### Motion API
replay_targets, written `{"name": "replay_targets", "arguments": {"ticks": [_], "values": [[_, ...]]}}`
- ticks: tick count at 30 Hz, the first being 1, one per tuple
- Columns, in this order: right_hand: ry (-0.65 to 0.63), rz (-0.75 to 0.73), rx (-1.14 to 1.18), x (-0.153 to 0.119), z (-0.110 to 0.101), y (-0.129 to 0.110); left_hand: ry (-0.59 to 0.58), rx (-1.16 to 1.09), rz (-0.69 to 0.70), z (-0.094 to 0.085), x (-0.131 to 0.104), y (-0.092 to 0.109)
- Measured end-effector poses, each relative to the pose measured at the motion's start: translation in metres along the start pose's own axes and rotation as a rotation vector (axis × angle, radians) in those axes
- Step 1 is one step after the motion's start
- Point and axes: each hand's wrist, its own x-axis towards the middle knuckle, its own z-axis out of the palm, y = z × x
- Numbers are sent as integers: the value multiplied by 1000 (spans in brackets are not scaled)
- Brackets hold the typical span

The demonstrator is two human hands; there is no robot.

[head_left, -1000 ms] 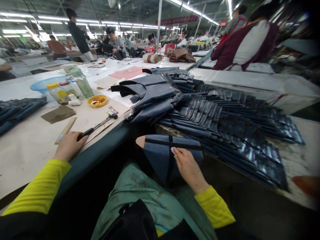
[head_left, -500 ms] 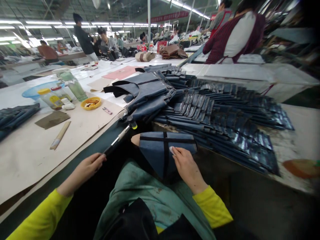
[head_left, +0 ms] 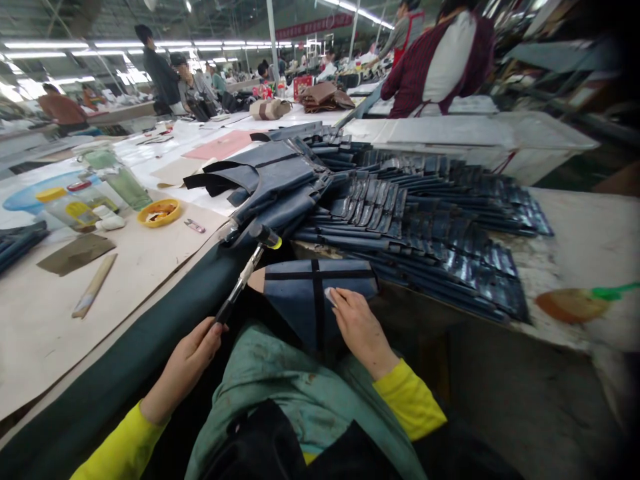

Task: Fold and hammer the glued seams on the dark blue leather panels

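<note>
Beside the blue panel (head_left: 290, 288), the hammer (head_left: 245, 274) slants forward-right from the gripping left hand (head_left: 197, 345); right hand (head_left: 359, 325) pinches a white scrap (head_left: 329, 296).

Tube lights (head_left: 135, 45) glow at 10 o'clock. Glare on stacked blue pieces (head_left: 467, 257), 3 o'clock. Deep shadow, 4 o'clock. Margins stretched, blurred; 2 o'clock corner black.
</note>
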Motion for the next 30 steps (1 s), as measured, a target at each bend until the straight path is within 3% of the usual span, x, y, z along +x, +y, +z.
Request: {"name": "replay_targets", "arguments": {"ticks": [5, 12, 15, 19, 24, 30], "values": [[-11, 13, -2, -2, -1, 0, -137, 136, 70, 27, 13, 17], [-5, 14, 11, -2, 0, 2, -195, 167, 146, 47, 26, 32], [-2, 8, 9, -2, 1, 3, -235, 217, 134, 49, 32, 32], [10, -4, 19, -3, 1, 4, -149, 120, 184, 47, 30, 29], [11, -3, 21, -3, 2, 4, -220, 233, 144, 45, 25, 25], [15, 7, 10, -4, 0, 2, -178, 207, 191, 45, 22, 25]]}}
